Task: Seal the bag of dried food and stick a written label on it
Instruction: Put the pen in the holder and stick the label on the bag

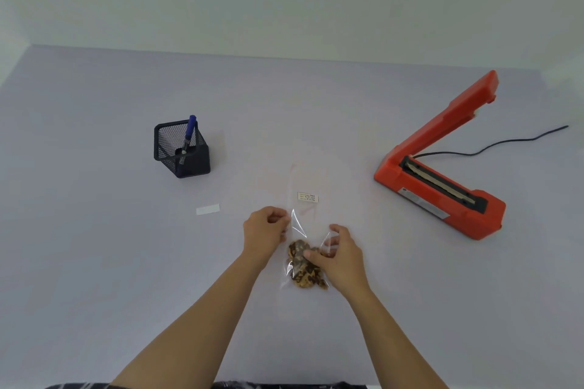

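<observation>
A clear plastic bag [300, 230] lies lengthwise on the table, with brown dried food [303, 268] bunched at its near end. A small written label [307, 197] sits on the bag's upper part. My left hand [267, 229] pinches the bag's left edge. My right hand [339, 254] grips the bag's right side, thumb resting on the food. A blank white paper strip [207, 209] lies to the left. An orange heat sealer [442, 174] stands at the right with its arm raised.
A black mesh pen holder [181, 151] with a blue pen [189, 133] stands at the back left. The sealer's black cord [493, 145] trails right. The grey table [94, 230] ends at a pale wall behind.
</observation>
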The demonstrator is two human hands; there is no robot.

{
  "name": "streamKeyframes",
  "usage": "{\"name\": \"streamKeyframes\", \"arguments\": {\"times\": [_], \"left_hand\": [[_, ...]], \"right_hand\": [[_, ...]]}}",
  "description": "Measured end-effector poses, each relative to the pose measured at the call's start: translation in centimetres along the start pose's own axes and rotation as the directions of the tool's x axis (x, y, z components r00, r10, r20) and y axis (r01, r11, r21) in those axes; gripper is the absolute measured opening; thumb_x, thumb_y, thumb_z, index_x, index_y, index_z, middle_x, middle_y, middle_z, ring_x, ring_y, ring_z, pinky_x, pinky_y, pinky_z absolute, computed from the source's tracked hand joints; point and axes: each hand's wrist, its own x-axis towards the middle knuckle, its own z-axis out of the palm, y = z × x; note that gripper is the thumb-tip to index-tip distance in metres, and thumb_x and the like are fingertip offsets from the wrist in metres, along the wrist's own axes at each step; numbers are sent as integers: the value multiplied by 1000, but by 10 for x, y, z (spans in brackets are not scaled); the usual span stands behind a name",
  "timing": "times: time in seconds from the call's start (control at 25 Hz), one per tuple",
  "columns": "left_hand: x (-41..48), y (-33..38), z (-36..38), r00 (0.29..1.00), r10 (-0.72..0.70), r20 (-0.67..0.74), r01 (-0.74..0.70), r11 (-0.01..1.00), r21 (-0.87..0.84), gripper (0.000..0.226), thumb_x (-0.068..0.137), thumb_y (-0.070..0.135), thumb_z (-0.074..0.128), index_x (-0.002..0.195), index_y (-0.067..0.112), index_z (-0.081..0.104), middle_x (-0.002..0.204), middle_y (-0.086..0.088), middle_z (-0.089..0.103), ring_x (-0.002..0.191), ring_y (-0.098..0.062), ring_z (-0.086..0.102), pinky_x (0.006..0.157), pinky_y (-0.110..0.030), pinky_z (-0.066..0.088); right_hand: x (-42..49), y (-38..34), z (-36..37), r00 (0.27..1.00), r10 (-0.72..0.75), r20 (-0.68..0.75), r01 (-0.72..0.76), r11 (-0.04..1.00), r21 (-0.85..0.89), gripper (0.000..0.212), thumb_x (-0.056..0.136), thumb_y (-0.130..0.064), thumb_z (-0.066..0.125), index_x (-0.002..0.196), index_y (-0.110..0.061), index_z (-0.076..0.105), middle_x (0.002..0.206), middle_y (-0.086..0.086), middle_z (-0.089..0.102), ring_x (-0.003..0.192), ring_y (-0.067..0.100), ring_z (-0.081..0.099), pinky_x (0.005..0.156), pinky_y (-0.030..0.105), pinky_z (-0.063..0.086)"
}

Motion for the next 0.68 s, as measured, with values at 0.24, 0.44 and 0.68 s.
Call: {"name": "streamKeyframes", "arguments": {"times": [0.24, 0.44, 0.68], "left_hand": [[77, 84, -12, 987, 146, -67, -151, 986, -72, 9, 84, 12, 66, 92, 8, 68, 81, -7, 65, 65, -14, 63, 56, -18, 57], [114, 118, -13, 981, 182, -68, -186, 981, -60, 7, 84, 10, 65, 90, 9, 68, 81, -7, 65, 66, -13, 63, 56, -18, 56], [185, 156, -4, 982, 170, -85, -175, 983, -55, 7, 83, 8, 66, 89, 7, 68, 81, -8, 65, 66, -15, 62, 54, -19, 56]], "right_hand": [[82, -88, -9, 983, -173, -61, 177, 983, 54, 74, 70, -24, 80, 132, -20, 40, 99, -2, 54, 81, 10, 56, 75, 26, 48], [120, -118, -9, 973, -216, -78, 221, 974, 52, 75, 71, -25, 79, 134, -21, 38, 98, -4, 55, 87, 15, 59, 79, 28, 50], [193, -150, -8, 974, -205, -95, 211, 976, 54, 76, 72, -25, 79, 135, -18, 38, 97, -4, 54, 83, 12, 55, 81, 31, 51]]}}
